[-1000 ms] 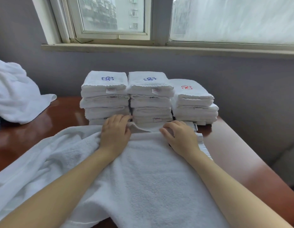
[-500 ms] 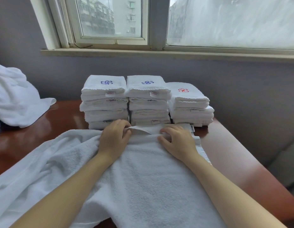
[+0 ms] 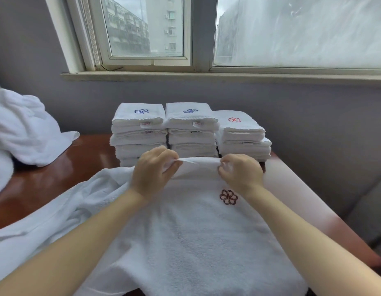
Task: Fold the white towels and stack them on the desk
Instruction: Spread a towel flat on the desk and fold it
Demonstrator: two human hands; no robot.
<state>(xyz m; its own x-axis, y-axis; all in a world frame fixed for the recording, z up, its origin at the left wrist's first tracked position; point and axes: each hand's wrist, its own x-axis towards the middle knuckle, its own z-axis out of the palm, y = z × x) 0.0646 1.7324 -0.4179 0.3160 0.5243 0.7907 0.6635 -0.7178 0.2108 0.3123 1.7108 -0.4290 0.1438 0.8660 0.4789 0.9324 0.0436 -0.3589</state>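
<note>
The glossy brown desk (image 3: 57,180) is looking slippery, and the open white towel (image 3: 185,242) is lying across it with its near part seeming to hang over the front edge, so the cloth may be sliding toward the person if the far hem is being lifted too high; the three stacks of folded towels (image 3: 140,133) are standing just behind the hands, so a forward push may be tipping them; the left hand (image 3: 153,174) and the right hand (image 3: 241,174) are each pinching the far hem with curled fingers, and a thin pinch may be slipping, leaving a crooked fold; the desk is looking hard and shining; the towel is showing thick, soft terry, rumpling loosely on the left; the stacks are forming neat blocks with scalloped edges; a small dark embroidered flower (image 3: 228,197) is sitting near the right wrist.
</note>
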